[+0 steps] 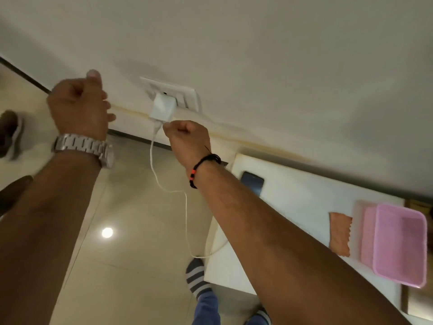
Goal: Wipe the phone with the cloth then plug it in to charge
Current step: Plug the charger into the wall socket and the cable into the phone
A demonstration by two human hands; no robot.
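Note:
A white charger adapter point(162, 108) sits in the wall socket plate point(185, 95). My right hand point(187, 134) is just below it, fingers pinched on the plug end of the white cable point(168, 186), which hangs down and loops onto the white table point(293, 200). My left hand point(79, 106), with a metal watch on the wrist, hovers left of the socket, fingers curled and holding nothing. The dark phone point(253, 182) lies flat at the table's near-wall corner, partly hidden by my right forearm. An orange cloth point(339, 234) lies further along the table.
A pink plastic basket point(398, 245) stands beside the cloth. My feet in striped socks point(198, 276) stand on the tiled floor by the table edge. A shoe point(9, 133) lies on the floor at the far left.

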